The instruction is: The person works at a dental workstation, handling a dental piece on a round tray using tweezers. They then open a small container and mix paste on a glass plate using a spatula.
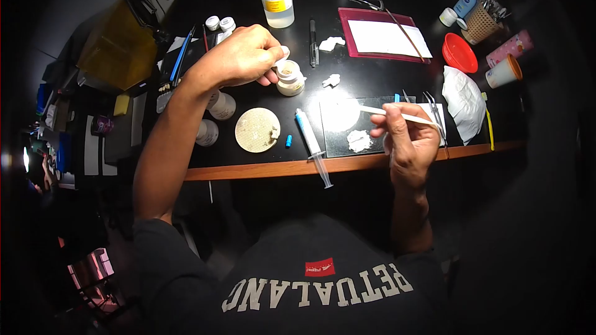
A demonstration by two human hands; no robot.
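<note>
My left hand (245,56) is closed at the fingertips on a small white lid (283,56), just over the rim of an open jar (290,84). Pale powder shows inside the jar. My right hand (410,139) grips a thin pale spatula (410,116) between thumb and fingers, its tip pointing left. Below that tip lies a dark glass slab (338,139) with a heap of white powder (359,141); glare washes out part of the slab. Left of the slab are a syringe (310,136) with bluish content and its small blue cap (288,141).
A round honeycomb plate (256,130) sits near the table's wooden edge (261,170). Behind stand a liquid bottle (276,6) and a black pen (313,43). To the right are a pink tray (344,22), red bowl (459,53), tweezers (431,107) and crumpled tissue (464,105).
</note>
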